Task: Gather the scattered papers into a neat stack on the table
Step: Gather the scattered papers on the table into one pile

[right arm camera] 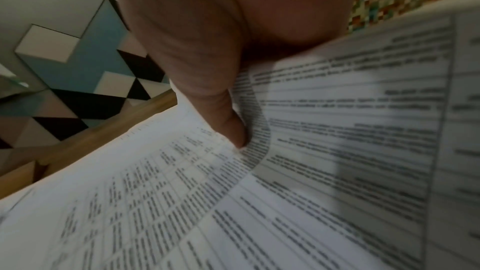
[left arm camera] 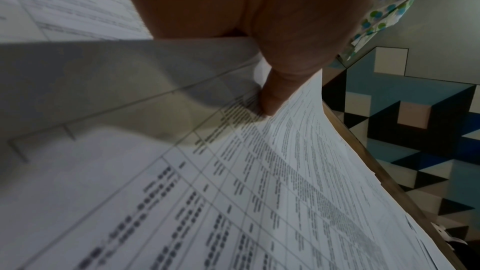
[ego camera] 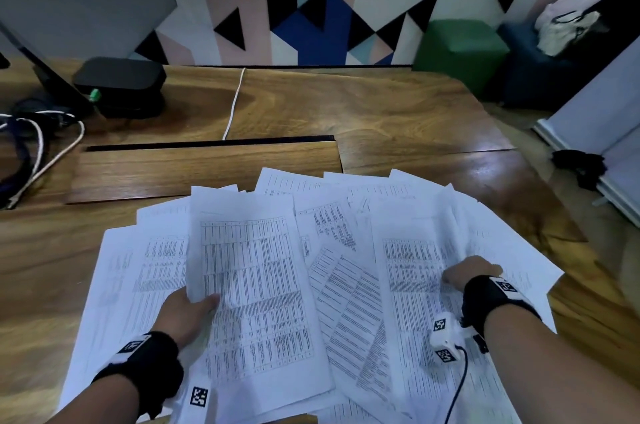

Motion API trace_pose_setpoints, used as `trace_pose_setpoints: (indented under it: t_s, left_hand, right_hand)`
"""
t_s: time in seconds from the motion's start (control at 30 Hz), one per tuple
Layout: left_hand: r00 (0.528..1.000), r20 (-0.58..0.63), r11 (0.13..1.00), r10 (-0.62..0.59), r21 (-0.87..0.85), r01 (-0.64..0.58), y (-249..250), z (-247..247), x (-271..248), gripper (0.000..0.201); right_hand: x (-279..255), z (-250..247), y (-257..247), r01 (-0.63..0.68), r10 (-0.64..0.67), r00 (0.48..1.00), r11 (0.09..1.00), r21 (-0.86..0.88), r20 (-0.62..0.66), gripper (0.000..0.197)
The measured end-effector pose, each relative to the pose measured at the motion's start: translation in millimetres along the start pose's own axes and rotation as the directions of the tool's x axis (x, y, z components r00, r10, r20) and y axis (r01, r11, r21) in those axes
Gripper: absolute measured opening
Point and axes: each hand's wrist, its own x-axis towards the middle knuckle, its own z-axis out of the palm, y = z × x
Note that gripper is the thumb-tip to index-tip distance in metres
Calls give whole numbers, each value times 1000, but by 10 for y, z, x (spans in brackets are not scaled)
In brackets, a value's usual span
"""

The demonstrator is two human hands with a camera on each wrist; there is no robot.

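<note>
Papers (ego camera: 346, 271), printed with tables, lie fanned over the near half of the wooden table (ego camera: 398, 111). Left hand (ego camera: 187, 314) pinches a sheet (ego camera: 249, 285) at its left edge, thumb on top. Right hand (ego camera: 467, 273) grips a buckled sheet (ego camera: 412, 250) on the right.

- The papers (ego camera: 249, 271) are white with black printed tables.
- The surface (ego camera: 381, 111) is brown wood grain.
- The wall (ego camera: 311, 0) has black, white, pink and blue triangles.
- The wrist bands (ego camera: 149, 364) are black.
</note>
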Motion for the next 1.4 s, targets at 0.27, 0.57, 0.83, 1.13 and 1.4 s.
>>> trace_pose_setpoints:
  t_s: [0.27,0.57,0.83,1.13,1.4]
  left_hand:
    - [1000,6,999,9,-41,-9,51,6,-51,16]
    - [999,38,996,-15,-87,18,93,-44,-43,14]
    - [995,86,990,-51,-126,61,83,-150,44,14]
    - [994,83,988,-68,-136,79,49,-257,56,11]
    - [994,71,987,-88,-128,97,-18,-275,66,10]
  right_hand:
    - [-141,-272,79,174,-206,972,954,245,110,27]
    - [-12,-483,35,340,-389,861,919,198,327,44]
    - [-721,-374,-418,507,-377,771,851,-138,513,18]
    - [-1005,33,-576,615,-450,676,781,-109,584,42]
    - [-606,-855,-306,538,-577,773,816,211,262,33]
